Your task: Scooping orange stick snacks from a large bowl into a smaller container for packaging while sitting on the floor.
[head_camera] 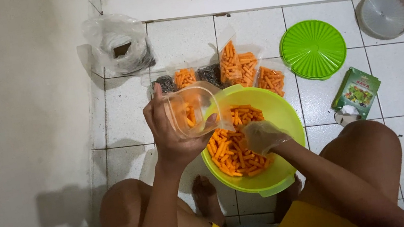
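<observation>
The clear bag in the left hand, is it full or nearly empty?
Nearly empty: the clear bag in the left hand shows only a few orange sticks.

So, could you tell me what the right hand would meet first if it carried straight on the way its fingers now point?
The right hand, in a clear glove, points up-left over the orange snack sticks in the green bowl. Going straight on, it would likely meet the clear bag held by the left hand, though depth is hard to judge.

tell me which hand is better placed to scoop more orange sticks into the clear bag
Right, probably. The right hand, in a thin clear glove, already rests on the orange sticks in the green bowl. The left hand is occupied holding the clear bag open above the bowl's rim.
</observation>
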